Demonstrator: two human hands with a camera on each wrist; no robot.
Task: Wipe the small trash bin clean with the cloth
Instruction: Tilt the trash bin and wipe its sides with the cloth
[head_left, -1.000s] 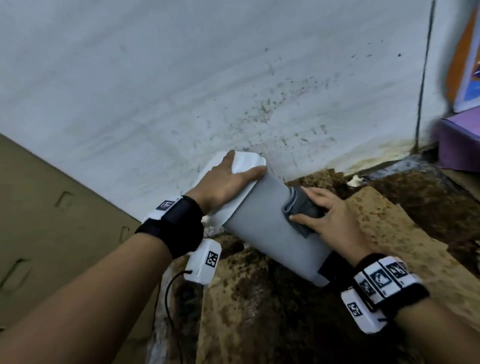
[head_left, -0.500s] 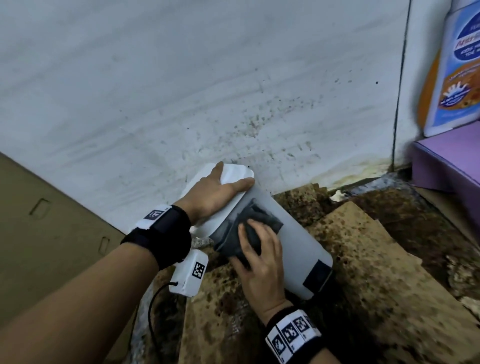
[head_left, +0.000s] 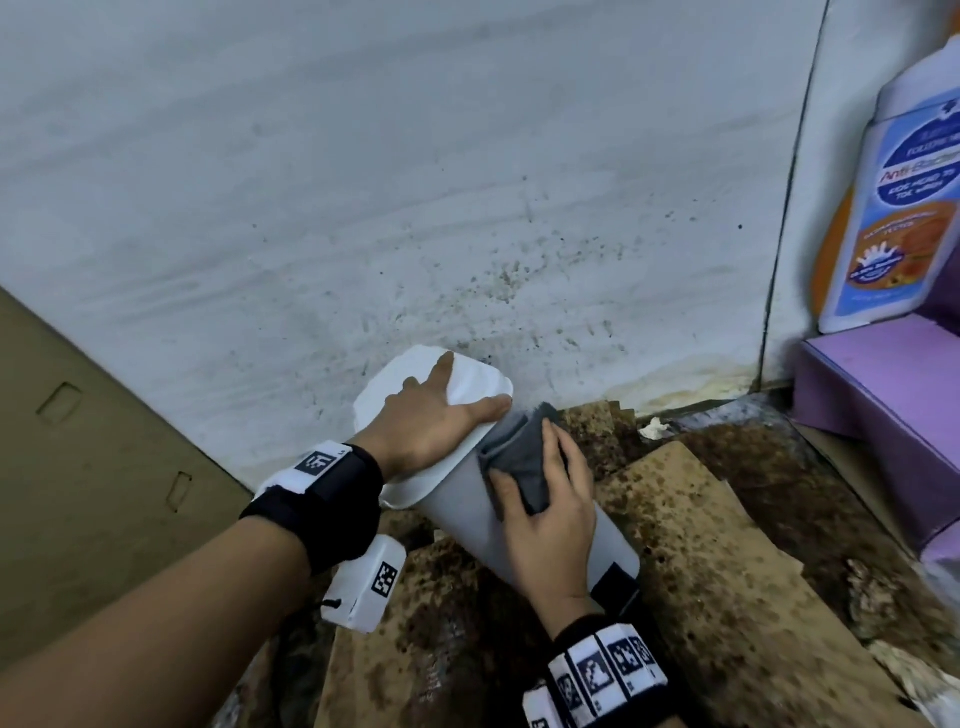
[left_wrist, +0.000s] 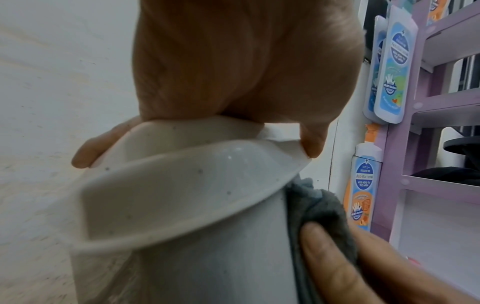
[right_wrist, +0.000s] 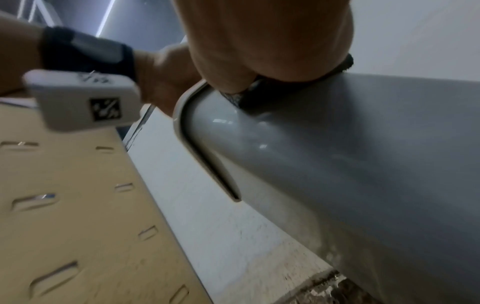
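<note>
The small grey trash bin (head_left: 457, 519) lies tilted on the floor, its white lid (head_left: 480, 384) toward the wall. My left hand (head_left: 431, 421) grips the lid, fingers and thumb curled over its edges, as the left wrist view shows around the lid (left_wrist: 168, 185). My right hand (head_left: 550, 509) holds a folded dark grey cloth (head_left: 519, 457) between thumb and fingers and presses it on the bin's body just below the lid. The cloth (left_wrist: 324, 211) touches the lid's rim. In the right wrist view the cloth (right_wrist: 246, 98) sits under my palm on the bin (right_wrist: 337, 164).
A speckled white wall (head_left: 467, 182) stands right behind the bin. Brown cardboard (head_left: 78, 441) leans at the left. Stained cardboard sheets (head_left: 717, 571) cover the floor. A purple shelf (head_left: 883, 405) with a soap bottle (head_left: 893, 208) stands at the right.
My right hand has slid the cloth from the bin's right side across its body and up to just below the lid. The left hand has stayed on the lid.
</note>
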